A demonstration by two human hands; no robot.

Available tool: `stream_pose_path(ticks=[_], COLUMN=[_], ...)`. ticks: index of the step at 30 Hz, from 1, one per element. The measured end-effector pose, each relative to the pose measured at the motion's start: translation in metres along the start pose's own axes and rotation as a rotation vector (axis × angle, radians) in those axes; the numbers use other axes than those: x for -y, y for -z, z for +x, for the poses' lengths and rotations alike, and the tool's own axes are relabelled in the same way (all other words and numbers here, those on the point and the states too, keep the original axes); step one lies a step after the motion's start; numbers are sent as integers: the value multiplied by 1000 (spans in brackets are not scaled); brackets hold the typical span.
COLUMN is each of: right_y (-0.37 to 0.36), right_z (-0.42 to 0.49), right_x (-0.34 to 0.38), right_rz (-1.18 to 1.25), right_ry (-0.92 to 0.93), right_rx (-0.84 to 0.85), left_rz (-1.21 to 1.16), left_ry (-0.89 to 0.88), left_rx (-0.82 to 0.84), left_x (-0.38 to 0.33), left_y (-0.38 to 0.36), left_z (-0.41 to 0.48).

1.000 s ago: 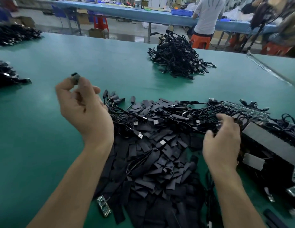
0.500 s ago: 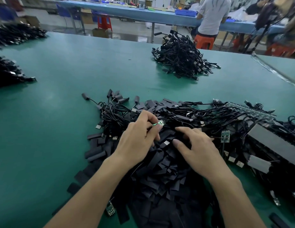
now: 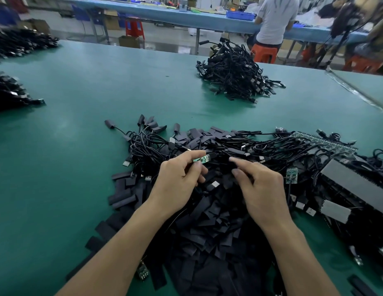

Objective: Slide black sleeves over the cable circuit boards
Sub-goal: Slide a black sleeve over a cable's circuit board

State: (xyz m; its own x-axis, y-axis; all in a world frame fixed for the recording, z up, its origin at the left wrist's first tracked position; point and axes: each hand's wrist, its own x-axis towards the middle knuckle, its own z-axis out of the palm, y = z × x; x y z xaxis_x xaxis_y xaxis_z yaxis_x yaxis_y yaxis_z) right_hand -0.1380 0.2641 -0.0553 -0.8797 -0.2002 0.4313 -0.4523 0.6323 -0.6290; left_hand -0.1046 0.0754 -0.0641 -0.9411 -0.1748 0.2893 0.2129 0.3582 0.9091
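Note:
My left hand (image 3: 177,180) pinches a small green cable circuit board (image 3: 201,159) between thumb and forefinger, held over the heap. My right hand (image 3: 259,186) hovers just to its right, forefinger and thumb apart above the black sleeves (image 3: 207,214); whether it holds a sleeve is hidden by dark clutter. The flat black sleeves lie heaped in front of me, mixed with tangled black cables (image 3: 148,148). Another bare green board (image 3: 291,175) lies right of my right hand.
A pile of sleeved cables (image 3: 233,77) sits at the far middle of the green table (image 3: 79,99). Dark piles (image 3: 9,92) lie at the left edge. A strip of joined boards (image 3: 323,142) and black blocks (image 3: 353,184) lie right. A person stands behind.
My left hand dropped from up left, where it held a sleeved piece, into the heap and picked up a green board. My right hand moved left beside it.

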Motion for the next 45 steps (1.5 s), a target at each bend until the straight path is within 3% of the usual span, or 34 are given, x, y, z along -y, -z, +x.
stream_pose_path(ticks=[6,15,20,28,32,38,45], right_y=[2,7,10,1,-2,-5,-5], right_z=[2,1,3,0,-2,-2,-3], right_x=[7,6,2,11,14,18,15], right_rz=[178,127,107,447,549,440,123], right_ry=[-20,-47,-101,-10,4,71,251], right_rx=[-133,-115,-194,57,90,79,5], left_rz=[-333,-535,-587,-351,-283,-315,-282], left_ry=[80,159,184,93,53,75,90], left_rx=[62,61,72,163,222,207,209], left_x=[-5,-1,1,-2,-2,-3,-6], left_y=[5,11,12,8,4,3,1], left_z=[2,5,5,1,-1,0,0])
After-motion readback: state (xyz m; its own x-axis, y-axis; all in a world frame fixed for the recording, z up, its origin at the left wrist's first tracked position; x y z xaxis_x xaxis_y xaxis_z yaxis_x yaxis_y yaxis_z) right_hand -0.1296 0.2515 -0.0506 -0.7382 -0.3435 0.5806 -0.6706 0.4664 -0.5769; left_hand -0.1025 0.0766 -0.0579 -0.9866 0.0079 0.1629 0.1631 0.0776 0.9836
